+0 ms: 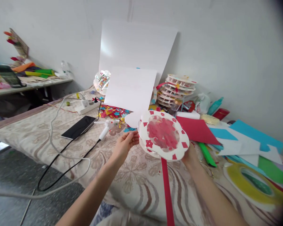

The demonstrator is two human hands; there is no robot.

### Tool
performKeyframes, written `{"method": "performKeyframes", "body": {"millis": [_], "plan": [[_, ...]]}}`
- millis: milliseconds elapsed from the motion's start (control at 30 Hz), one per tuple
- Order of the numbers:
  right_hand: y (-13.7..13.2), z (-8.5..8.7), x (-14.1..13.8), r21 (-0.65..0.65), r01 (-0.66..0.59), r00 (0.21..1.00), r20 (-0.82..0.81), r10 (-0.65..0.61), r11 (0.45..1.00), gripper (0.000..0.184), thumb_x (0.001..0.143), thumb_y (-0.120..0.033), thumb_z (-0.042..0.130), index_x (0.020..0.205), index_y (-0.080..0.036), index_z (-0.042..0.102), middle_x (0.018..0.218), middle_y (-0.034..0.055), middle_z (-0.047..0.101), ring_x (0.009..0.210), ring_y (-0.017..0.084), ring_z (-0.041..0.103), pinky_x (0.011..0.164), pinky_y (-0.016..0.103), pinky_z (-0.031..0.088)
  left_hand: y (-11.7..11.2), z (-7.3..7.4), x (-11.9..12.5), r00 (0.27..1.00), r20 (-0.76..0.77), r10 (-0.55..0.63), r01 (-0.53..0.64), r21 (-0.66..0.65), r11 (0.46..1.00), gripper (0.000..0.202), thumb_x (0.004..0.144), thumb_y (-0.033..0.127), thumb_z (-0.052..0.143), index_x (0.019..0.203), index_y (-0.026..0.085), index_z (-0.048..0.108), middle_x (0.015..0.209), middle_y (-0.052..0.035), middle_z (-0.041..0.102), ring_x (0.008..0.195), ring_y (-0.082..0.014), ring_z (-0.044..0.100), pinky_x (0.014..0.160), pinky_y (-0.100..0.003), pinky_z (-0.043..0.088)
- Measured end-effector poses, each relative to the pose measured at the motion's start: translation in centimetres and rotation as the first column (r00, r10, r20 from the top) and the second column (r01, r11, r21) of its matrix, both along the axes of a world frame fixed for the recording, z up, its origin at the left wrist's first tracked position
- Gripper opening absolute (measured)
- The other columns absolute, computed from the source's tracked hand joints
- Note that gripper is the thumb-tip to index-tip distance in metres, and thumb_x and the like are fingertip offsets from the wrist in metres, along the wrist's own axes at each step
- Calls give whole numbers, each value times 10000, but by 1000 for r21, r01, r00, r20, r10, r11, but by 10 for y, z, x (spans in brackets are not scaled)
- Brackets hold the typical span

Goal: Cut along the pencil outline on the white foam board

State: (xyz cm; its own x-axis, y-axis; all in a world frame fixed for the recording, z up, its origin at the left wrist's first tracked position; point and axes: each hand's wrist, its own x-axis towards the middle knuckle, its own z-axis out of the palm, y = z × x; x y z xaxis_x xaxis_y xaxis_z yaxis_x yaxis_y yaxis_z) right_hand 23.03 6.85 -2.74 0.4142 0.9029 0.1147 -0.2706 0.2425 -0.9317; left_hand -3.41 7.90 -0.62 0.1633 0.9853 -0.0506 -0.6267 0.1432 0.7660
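A round white craft piece (145,135) with a scalloped rim is held up in front of me, tilted to face me. Small red flowers and squares dot its rim, and red patches show in its translucent middle. A red ribbon (166,188) hangs from its underside. At its left edge my left hand (127,144) has its fingers curled against the rim. My right hand (189,157) grips the lower right edge, its fingers mostly hidden behind the piece. Beyond it lie a white glue gun (105,132) and a heap of coloured paper cutouts (113,112).
Left are a phone (79,127), a power strip (88,107) and loose cables. Right are a red paper sheet (198,130), coloured paper scraps and a large yellow tape roll (235,175). White boards (130,88) and stacked white rings (175,91) stand behind.
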Motion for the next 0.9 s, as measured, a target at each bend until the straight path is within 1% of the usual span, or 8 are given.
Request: {"method": "performKeyframes", "body": {"millis": [100, 200, 333, 433, 500, 600, 733, 900], "plan": [[-1, -1, -2, -45, -27, 999, -35, 26, 999, 278, 630, -360, 684, 866, -216, 711, 857, 66, 749, 845, 289, 710, 823, 442, 575, 0, 6, 1, 1000, -17, -3, 3, 13, 1000, 360, 625, 374, 836, 814, 106, 687, 710, -45, 684, 636, -116, 627, 658, -245, 499], [-4, -1, -3, -69, -59, 997, -45, 56, 996, 327, 642, -383, 675, 924, -219, 705, 916, 76, 748, 892, 293, 702, 840, 440, 566, 2, 8, 2, 1000, -26, 6, -6, 13, 1000, 388, 606, 416, 841, 777, 113, 668, 669, -19, 661, 596, -97, 607, 617, -223, 487], [-5, 1, -4, -98, -90, 995, -44, 86, 991, 358, 632, -393, 691, 954, -235, 701, 882, 71, 750, 873, 301, 701, 814, 444, 563, 8, 8, 2, 999, -45, -3, 3, 14, 1000, 393, 609, 441, 834, 708, 116, 637, 625, -1, 636, 545, -82, 582, 570, -210, 479], [-6, 3, -3, -122, -111, 993, -40, 107, 986, 419, 621, -438, 693, 990, -240, 693, 847, 67, 747, 854, 311, 700, 799, 473, 561, 12, 10, -1, 998, -55, -28, 29, 17, 999, 385, 596, 413, 849, 660, 114, 615, 582, 4, 619, 510, -76, 563, 526, -199, 465], [-7, 4, -3, -131, -126, 992, -34, 123, 983, 444, 620, -470, 686, 1003, -246, 687, 843, 64, 745, 878, 312, 696, 816, 483, 554, 13, 11, -3, 998, -49, -41, 42, 10, 999, 400, 587, 424, 853, 648, 112, 610, 572, 0, 618, 506, -79, 565, 509, -193, 464], [-9, 4, -4, -137, -150, 989, -31, 147, 979, 427, 632, -508, 679, 983, -266, 686, 887, 68, 745, 930, 306, 686, 839, 477, 542, 14, 12, -5, 998, -13, -57, 57, -8, 998, 410, 609, 459, 835, 681, 116, 623, 593, -1, 627, 520, -78, 576, 533, -195, 488], [-12, 3, -6, -145, -177, 984, -39, 173, 973, 416, 635, -558, 666, 944, -280, 685, 929, 78, 741, 982, 303, 672, 844, 472, 535, 10, 13, -3, 995, 36, -88, 89, -13, 996, 365, 665, 441, 810, 728, 126, 635, 620, 3, 637, 529, -71, 580, 557, -193, 496], [-13, 4, -13, -148, -221, 975, -58, 215, 964, 347, 641, -547, 651, 859, -279, 683, 924, 86, 741, 1024, 307, 660, 836, 464, 536, 5, 9, 4, 994, 64, -92, 91, 22, 996, 342, 666, 415, 817, 758, 136, 643, 638, 16, 646, 540, -66, 580, 573, -186, 490]]}}
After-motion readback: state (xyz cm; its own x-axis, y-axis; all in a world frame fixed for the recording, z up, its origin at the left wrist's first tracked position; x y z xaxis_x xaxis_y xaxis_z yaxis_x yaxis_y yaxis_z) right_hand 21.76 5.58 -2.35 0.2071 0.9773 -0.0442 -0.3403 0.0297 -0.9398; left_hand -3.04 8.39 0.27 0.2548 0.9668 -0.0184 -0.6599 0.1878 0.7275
